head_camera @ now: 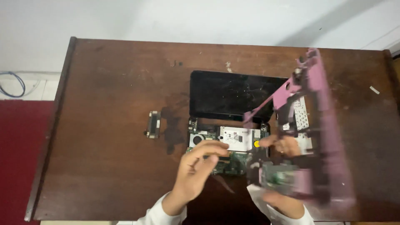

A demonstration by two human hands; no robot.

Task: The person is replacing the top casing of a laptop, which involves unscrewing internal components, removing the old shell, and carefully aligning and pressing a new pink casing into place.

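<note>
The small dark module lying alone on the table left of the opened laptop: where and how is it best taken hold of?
Probably across its two long edges, coming straight down from above. The small module lies flat on the wooden table, narrow and upright in the view, with bare wood all round, so a pinch over its narrow width looks easiest. The left hand is the nearer one; the right hand holds the pink cover.

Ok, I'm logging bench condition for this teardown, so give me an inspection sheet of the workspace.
Surface: dark wooden table, scuffed, with a dark stain beside the laptop.
Job's things: opened laptop, circuit board and fan exposed, black screen lying flat; pink casing frame lifted off at the right.
Clutter: small dark rectangular part; pale scrap near the far right edge.
Hands: left hand over the board, fingers curled, blurred; right hand gripping the pink frame.
Cables: blue cable against the wall, left.
Surroundings: white wall, red floor.
</note>
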